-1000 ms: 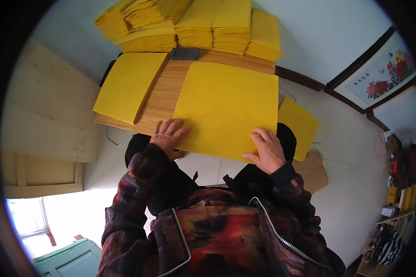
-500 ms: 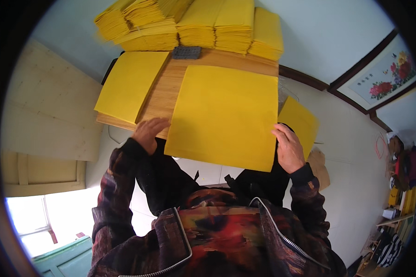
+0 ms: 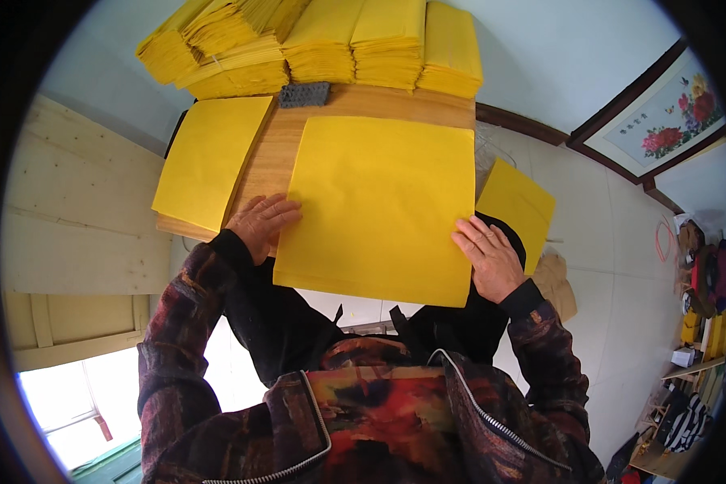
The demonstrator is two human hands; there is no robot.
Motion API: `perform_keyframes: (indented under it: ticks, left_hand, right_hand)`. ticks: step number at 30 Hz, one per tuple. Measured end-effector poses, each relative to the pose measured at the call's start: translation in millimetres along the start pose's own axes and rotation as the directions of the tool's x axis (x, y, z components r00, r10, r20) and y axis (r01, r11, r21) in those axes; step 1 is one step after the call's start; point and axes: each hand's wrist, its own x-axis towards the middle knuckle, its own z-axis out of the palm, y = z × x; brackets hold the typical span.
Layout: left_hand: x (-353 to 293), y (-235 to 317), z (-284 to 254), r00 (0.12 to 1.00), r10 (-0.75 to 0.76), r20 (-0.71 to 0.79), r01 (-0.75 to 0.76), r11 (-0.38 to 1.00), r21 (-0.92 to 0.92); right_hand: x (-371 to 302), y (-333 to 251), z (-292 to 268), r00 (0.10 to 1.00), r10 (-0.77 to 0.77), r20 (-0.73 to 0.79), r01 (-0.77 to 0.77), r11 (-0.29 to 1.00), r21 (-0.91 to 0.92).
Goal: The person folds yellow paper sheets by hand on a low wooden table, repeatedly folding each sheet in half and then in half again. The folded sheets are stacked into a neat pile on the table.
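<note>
A large yellow sheet (image 3: 375, 210) lies on the wooden table, its near edge hanging out over my lap. At the sheet's left edge rests my left hand (image 3: 264, 226), fingers stretched out with their tips on the sheet. My right hand (image 3: 490, 258) lies along the right edge, fingers extended and touching the sheet's surface. Neither hand visibly grips it. Farther left, a flat stack of yellow sheets (image 3: 212, 161) sits at the table's corner, close to my left hand.
Thick piles of yellow folded paper (image 3: 387, 40) line the table's far side. A dark grey textured pad (image 3: 304, 94) lies before them on the wooden table (image 3: 266, 157). More yellow sheets (image 3: 516, 206) stand low beyond my right hand. A cluttered shelf (image 3: 694, 367) is far right.
My right hand's fingers have come onto the sheet's right edge, and my left fingertips now reach over its left edge. The whole view has shifted slightly.
</note>
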Motion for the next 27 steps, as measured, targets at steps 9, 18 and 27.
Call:
perform_keyframes:
  ticks: [9,18,27]
  left_hand:
    - [-8.3,-1.4,8.3,0.999,-0.022,0.038,0.023,0.999,-0.029]
    - [-30.2,7.4,8.0,0.999,0.038,-0.002,-0.038,0.999,0.011]
    - [-30.7,1.1,53.4,0.967,0.083,-0.243,-0.042,0.985,0.167]
  right_hand:
    - [1.2,3.5,2.3,0.997,-0.079,-0.014,0.079,0.997,-0.018]
    - [-8.9,-5.3,2.9,0.995,-0.104,-0.01,0.104,0.994,0.023]
    - [-12.1,-4.5,-0.6,0.995,-0.101,0.016,0.1,0.993,0.058]
